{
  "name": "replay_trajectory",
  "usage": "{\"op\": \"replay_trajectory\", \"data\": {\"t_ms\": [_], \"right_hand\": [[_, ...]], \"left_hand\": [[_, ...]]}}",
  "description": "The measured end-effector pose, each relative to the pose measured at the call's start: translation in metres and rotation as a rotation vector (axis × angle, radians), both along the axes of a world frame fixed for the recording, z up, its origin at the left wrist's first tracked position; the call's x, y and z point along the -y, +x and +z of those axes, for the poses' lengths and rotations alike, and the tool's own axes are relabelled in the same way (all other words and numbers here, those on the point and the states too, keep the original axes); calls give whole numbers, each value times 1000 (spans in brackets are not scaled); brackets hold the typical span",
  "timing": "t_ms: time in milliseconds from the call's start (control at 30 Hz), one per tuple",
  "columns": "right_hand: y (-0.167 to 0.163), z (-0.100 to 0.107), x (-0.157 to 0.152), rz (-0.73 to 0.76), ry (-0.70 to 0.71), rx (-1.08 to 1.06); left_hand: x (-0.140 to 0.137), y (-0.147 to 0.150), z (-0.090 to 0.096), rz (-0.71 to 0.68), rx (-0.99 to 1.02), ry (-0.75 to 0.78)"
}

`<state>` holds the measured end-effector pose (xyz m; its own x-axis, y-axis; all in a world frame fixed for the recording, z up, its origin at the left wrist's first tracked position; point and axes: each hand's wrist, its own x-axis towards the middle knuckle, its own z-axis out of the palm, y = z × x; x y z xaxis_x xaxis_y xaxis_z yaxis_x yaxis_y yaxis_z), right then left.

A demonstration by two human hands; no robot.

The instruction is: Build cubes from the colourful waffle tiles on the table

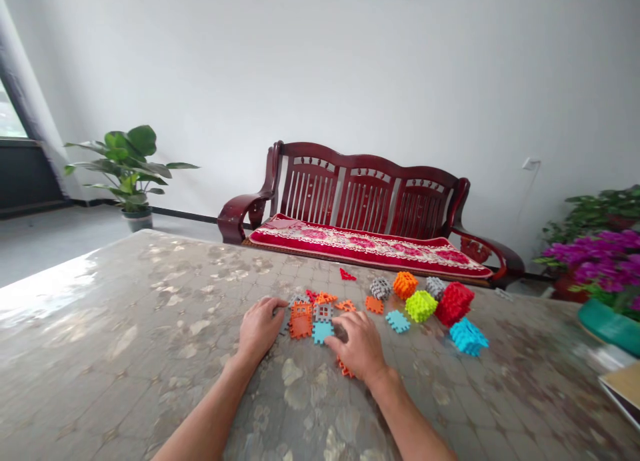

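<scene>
My left hand (261,328) rests on the table at the left edge of a cluster of flat interlocking tiles, fingers loosely bent and holding nothing I can see. Nearest to it are an orange tile (301,326) and a grey piece partly hidden by the fingers. My right hand (361,346) lies at the cluster's right side, thumb and fingers apart, its thumb by a light blue tile (323,332). Above that tile sits a grey window-shaped tile (323,312). An orange piece (345,368) shows partly beneath my right hand.
Built blocks stand to the right: orange (405,284), lime green (421,306), red (455,304), blue (469,337) and grey (381,288). A loose blue tile (398,321) lies before them. Beyond the patterned table (165,354) is a wooden bench (365,188); purple flowers (595,258) stand right.
</scene>
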<state>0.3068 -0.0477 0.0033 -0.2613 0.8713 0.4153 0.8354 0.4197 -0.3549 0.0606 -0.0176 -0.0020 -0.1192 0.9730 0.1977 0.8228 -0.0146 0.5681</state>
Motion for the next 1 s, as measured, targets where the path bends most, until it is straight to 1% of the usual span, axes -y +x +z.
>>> {"op": "replay_trajectory", "data": {"t_ms": [133,367,500,633,767,1000], "right_hand": [[-15,1,4,35,-35,48],[-17,2,5,93,-7,102],[-19,6,9,76,15,148],[-23,8,11,48,-8,180],[-25,7,11,19,-22,181],[-23,6,10,59,9,87]], "left_hand": [[0,0,0,3,4,5],[1,1,0,-4,11,11],[1,1,0,-7,10,-1],[1,1,1,-10,7,-2],[0,1,1,-13,9,-7],[0,0,1,-18,20,-4]]}}
